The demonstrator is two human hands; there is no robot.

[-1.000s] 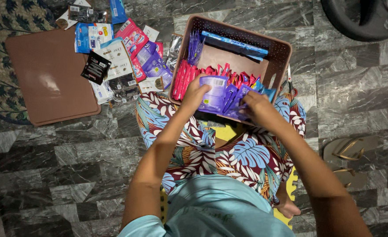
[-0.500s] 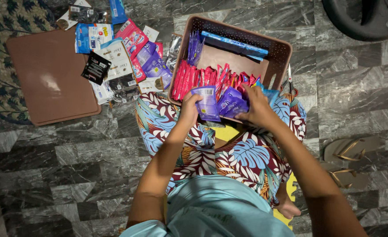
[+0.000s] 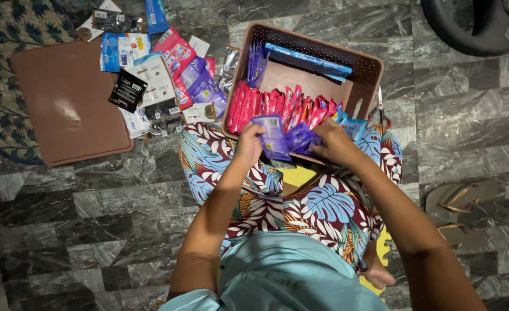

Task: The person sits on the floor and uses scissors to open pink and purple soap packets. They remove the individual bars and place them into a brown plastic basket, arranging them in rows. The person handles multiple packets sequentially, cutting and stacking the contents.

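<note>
A brown plastic basket (image 3: pixel 365 69) rests on my lap and the floor, with a row of red sachets (image 3: pixel 277 103) standing along its near side and long blue packets (image 3: pixel 309 57) at the back. My left hand (image 3: pixel 248 144) pinches a purple sachet (image 3: pixel 273 137) at the basket's near edge. Just to its right, my right hand (image 3: pixel 332 144) grips a bunch of purple sachets (image 3: pixel 300 140) against the near wall. Some blue sachets (image 3: pixel 352 124) stick up beside that hand.
A heap of mixed sachets and packets (image 3: pixel 156 75) lies on the marble floor left of the basket, next to a brown lid (image 3: pixel 64 103). Scissors (image 3: pixel 381 109) lie by the basket's right side. Sandals (image 3: pixel 462 201) sit at the right, a dark chair base (image 3: pixel 473 26) at the top.
My left hand has drawn one purple sachet away from the bunch and turned it upright. My right hand has pushed the remaining purple sachets lower against the basket's near wall.
</note>
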